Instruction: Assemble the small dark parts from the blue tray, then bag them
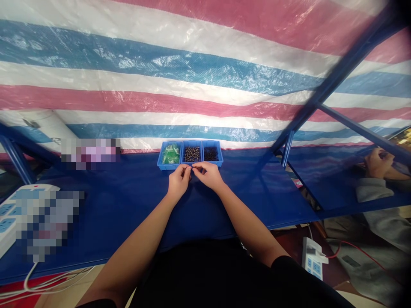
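Bins (165, 166) adjoin, likely for quick reach. Left hand (178, 184) and right hand (209, 174) nearside of bins, fingers pinched together, seemingly on tiny piece (192, 167), type unclear.

Striped tarp (192, 70) behind a blue table (257, 188)
I see the tarp's red, white and blue bands, a dark blue frame (334, 72) slanting across them at right. At far left I have a white power strip (9, 214) on the table, cables (28, 288) below its edge and a white tube (51, 122) farther back. At lower right I make out a second strip (314, 266), a red cord (341, 242) and a co-worker's grey sleeve (371, 191).
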A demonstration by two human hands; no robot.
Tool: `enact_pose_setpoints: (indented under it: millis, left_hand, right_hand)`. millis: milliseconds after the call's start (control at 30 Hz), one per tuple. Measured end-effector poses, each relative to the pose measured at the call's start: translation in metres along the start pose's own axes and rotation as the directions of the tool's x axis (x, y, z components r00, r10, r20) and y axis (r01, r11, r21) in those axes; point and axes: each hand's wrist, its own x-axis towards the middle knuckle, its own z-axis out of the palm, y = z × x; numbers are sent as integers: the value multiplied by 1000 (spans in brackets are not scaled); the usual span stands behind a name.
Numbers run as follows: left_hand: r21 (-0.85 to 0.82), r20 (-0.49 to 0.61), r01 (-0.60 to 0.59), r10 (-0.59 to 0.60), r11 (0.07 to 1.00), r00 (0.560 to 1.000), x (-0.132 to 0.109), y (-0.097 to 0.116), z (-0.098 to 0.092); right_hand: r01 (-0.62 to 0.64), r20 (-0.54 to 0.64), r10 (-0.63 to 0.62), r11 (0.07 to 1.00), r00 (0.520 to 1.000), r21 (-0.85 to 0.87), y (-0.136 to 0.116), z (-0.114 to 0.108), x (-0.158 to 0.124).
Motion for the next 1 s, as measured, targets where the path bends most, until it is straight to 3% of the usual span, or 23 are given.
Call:
enact_pose_setpoints:
  millis: [267,1000]
  left_hand:
    - [-39,-11,8,-8,999,1000,-1,2,0]
    - [8,-32,10,-10,1000,999,0,-2,0]
  right_hand:
    - [73,-36,-74,997,997,-29,2,1,0]
    - [84,-22,-85,995,996,-49,5,3,0]
